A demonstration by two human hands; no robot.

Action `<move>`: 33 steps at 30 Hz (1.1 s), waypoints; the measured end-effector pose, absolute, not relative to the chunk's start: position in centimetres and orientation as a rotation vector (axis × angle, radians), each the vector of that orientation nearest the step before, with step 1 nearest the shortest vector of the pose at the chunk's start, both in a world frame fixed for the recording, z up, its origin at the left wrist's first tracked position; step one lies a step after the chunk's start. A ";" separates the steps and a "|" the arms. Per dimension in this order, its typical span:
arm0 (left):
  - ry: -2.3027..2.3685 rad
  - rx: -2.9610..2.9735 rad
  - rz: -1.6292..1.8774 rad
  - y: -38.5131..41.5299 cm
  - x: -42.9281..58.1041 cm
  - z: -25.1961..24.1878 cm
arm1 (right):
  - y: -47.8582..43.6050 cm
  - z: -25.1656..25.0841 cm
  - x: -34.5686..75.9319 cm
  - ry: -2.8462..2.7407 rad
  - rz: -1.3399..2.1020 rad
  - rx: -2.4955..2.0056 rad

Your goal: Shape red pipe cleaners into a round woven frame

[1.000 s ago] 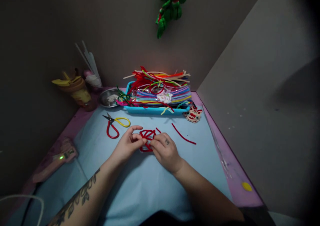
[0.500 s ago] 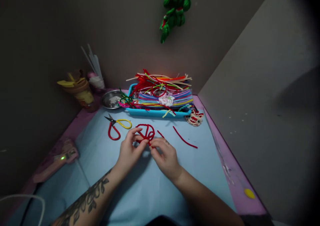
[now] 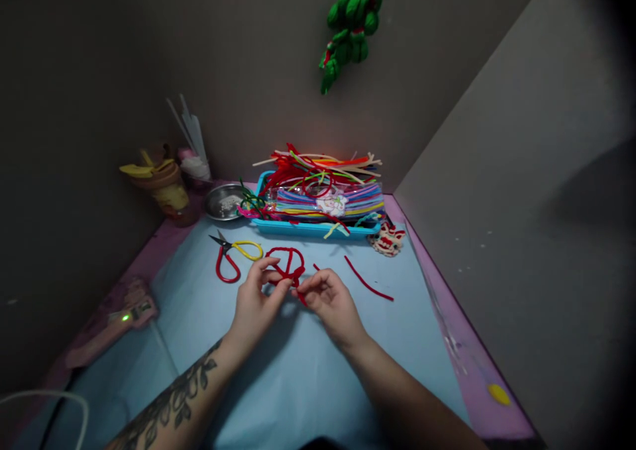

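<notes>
Between my hands is a round frame of red pipe cleaner with spokes inside its ring. My left hand pinches the lower left of the ring between thumb and fingers. At the lower right edge, my right hand is closed on a red pipe cleaner end that pokes out below the ring; its fingertips partly hide the piece. Beyond the right hand lies a loose red pipe cleaner, and a shorter red piece is partly hidden behind the fingers. Scissors with one red and one yellow handle lie open left of the ring.
A blue tray heaped with coloured pipe cleaners stands at the back. Beside it are a metal bowl and a lion-face piece. A pink glue gun with a lit green light lies left. Walls rise behind and right.
The ring has turned and shifted slightly left in my left hand. My right fingers have moved a little, and a red end now shows below them; a small loop at the ring's right has closed up.
</notes>
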State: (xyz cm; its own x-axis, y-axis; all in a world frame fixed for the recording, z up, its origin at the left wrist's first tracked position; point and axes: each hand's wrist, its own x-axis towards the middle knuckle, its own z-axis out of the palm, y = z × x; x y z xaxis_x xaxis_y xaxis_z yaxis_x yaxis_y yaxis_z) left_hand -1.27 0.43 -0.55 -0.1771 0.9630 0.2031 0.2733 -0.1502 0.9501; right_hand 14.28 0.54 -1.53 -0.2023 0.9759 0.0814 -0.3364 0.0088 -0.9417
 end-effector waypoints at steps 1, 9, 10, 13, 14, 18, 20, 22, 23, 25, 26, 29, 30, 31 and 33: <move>1.482 1.477 1.367 0.4 -1.3 -0.7 | 0.6 -1.7 14.0 -1.064 1.463 -0.868; 1.515 1.710 1.378 0.2 -1.4 -1.5 | 0.2 -2.6 13.3 -1.026 1.316 -1.111; 1.514 1.733 1.374 0.2 -1.5 -1.6 | 0.2 -2.6 13.3 -1.049 1.300 -1.126; 1.507 1.841 1.358 0.3 -1.6 -1.7 | 0.1 -2.8 13.3 -1.091 1.294 -1.131; 1.499 1.893 1.355 0.3 -1.7 -1.7 | 0.2 -2.8 13.3 -1.088 1.317 -1.122; 1.481 2.117 1.297 0.6 -2.1 -2.1 | 0.4 -2.5 13.4 -1.105 1.468 -1.102; 1.498 2.185 1.237 0.8 -2.3 -2.2 | 0.6 -2.1 13.7 -1.202 1.471 -1.108; 1.504 2.196 1.190 0.8 -2.3 -2.2 | 0.8 -1.9 14.0 -1.327 1.403 -1.124; 1.502 2.171 1.178 0.8 -2.2 -2.1 | 0.9 -1.8 14.1 -1.379 1.362 -1.129; 1.505 2.050 1.170 0.7 -2.1 -1.9 | 1.0 -1.8 14.2 -1.423 1.296 -1.134; 1.511 1.969 1.167 0.7 -2.0 -1.8 | 1.0 -2.0 14.1 -1.414 1.271 -1.136; 1.521 1.762 1.142 0.6 -1.9 -1.4 | 0.8 -2.4 14.0 -1.368 1.218 -1.170; 1.518 1.722 1.131 0.6 -1.8 -1.4 | 0.7 -2.4 13.9 -1.384 1.189 -1.187; 1.512 1.690 1.125 0.6 -1.7 -1.3 | 0.6 -2.5 13.9 -1.418 1.139 -1.205; 1.497 1.630 1.128 0.6 -1.6 -1.2 | 0.3 -2.4 13.9 -1.518 0.988 -1.236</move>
